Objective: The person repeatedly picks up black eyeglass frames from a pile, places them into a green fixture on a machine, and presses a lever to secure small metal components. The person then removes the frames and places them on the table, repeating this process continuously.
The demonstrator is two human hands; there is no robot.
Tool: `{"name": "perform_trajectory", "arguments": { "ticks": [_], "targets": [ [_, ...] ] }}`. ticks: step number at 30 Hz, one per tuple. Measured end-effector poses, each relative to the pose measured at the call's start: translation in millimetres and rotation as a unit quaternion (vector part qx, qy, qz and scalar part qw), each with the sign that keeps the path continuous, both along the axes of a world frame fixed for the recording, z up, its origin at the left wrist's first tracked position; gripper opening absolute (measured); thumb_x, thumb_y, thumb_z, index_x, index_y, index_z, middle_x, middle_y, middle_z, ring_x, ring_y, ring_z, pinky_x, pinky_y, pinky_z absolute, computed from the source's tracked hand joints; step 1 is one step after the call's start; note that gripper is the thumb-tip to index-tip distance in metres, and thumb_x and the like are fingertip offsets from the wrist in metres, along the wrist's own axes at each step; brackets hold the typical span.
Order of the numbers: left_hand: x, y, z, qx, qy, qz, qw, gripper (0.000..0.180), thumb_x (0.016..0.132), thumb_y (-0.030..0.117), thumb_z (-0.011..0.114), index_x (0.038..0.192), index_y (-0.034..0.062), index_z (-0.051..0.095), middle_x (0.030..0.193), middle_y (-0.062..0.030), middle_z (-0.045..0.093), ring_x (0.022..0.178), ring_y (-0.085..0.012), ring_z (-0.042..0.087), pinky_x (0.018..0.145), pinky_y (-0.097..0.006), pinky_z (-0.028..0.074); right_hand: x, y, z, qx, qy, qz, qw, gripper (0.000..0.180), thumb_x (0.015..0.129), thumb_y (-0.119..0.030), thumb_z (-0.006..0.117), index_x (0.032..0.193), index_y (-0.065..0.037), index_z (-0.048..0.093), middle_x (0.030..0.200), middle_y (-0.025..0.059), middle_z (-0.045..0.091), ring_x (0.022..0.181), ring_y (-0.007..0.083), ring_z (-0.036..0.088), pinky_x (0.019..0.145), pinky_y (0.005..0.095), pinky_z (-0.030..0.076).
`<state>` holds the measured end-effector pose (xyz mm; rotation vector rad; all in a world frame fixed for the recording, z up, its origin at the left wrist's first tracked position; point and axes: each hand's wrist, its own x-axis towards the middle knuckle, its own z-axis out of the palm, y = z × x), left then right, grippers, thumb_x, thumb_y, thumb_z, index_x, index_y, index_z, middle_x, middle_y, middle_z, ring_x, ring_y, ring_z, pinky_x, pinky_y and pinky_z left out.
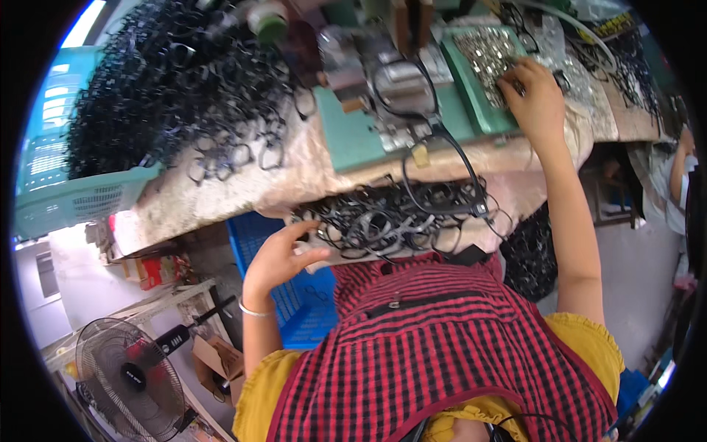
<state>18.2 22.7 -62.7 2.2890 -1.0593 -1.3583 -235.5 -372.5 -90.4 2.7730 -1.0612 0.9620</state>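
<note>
My right hand reaches into a green tray of small shiny metal parts. Its fingers curl together over the parts, and whatever they pinch is hidden. My left hand is at the left edge of a heap of dark eyeglass frames lying on cloth at my lap. Thumb and forefinger there are spread apart, with the fingertips near the frames. Between the hands, a larger black eyeglass frame hangs at a small bench fixture, touched by neither hand.
A big mound of black eyeglass frames covers the bench's left side, beside a turquoise basket. Below stand a blue crate and a fan. Clear plastic bags lie right of the tray. Another person's arm shows at far right.
</note>
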Motion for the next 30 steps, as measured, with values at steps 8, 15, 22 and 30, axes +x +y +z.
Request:
{"name": "perform_trajectory", "arguments": {
  "ticks": [8, 15, 22, 30],
  "targets": [
    [-59.0, -41.7, -114.3, -0.226, -0.18, -0.061, 0.955, 0.072, 0.075, 0.042, 0.084, 0.127, -0.002, 0.058, 0.132, -0.0227, 0.054, 0.124, -0.0366, 0.053, 0.105, -0.042, 0.041, -2.9, 14.4, 51.7, 0.074, -0.015, 0.015, 0.997, 0.022, 0.077, -0.024, 0.071, 0.089, -0.005, 0.07, 0.084, 0.0161, 0.067, 0.083, 0.0356, 0.065, 0.074, 0.0443, 0.052],
    [-163.9, -154.0, -85.3, -0.258, 0.037, -0.183, 0.948, 0.083, 0.076, 0.044, 0.078, 0.144, 0.0089, 0.049, 0.15, -0.0358, 0.034, 0.142, -0.0466, 0.033, 0.115, -0.05, 0.032, 2.1, 2.4, 48.2, 0.194, -0.019, 0.014, 0.981, 0.02, 0.08, -0.022, 0.07, 0.093, -0.007, 0.069, 0.092, 0.012, 0.071, 0.088, 0.0303, 0.068, 0.079, 0.0395, 0.053],
    [-175.9, -150.3, -40.1, -0.338, 0.069, -0.343, 0.874, 0.058, 0.082, 0.033, 0.073, 0.13, 0.0042, 0.058, 0.14, -0.0233, 0.05, 0.12, -0.043, 0.053, 0.102, -0.046, 0.046, 15.6, 16.6, 27.6, 0.25, -0.131, 0.016, 0.959, 0.02, 0.081, -0.013, 0.069, 0.099, -0.007, 0.074, 0.094, 0.013, 0.073, 0.088, 0.0274, 0.07, 0.081, 0.0348, 0.053],
    [55.3, -58.3, 57.9, -0.326, -0.32, 0.107, 0.883, 0.017, 0.083, 0.011, 0.071, 0.098, 0.004, 0.072, 0.092, -0.0137, 0.069, 0.084, -0.0308, 0.065, 0.078, -0.039, 0.052, -4.7, 65.5, 44.6, 0.365, -0.286, 0.015, 0.886, 0.015, 0.083, -0.004, 0.07, 0.097, 0.001, 0.072, 0.093, 0.0072, 0.073, 0.09, 0.0153, 0.067, 0.083, 0.0281, 0.051]
  ]
}}
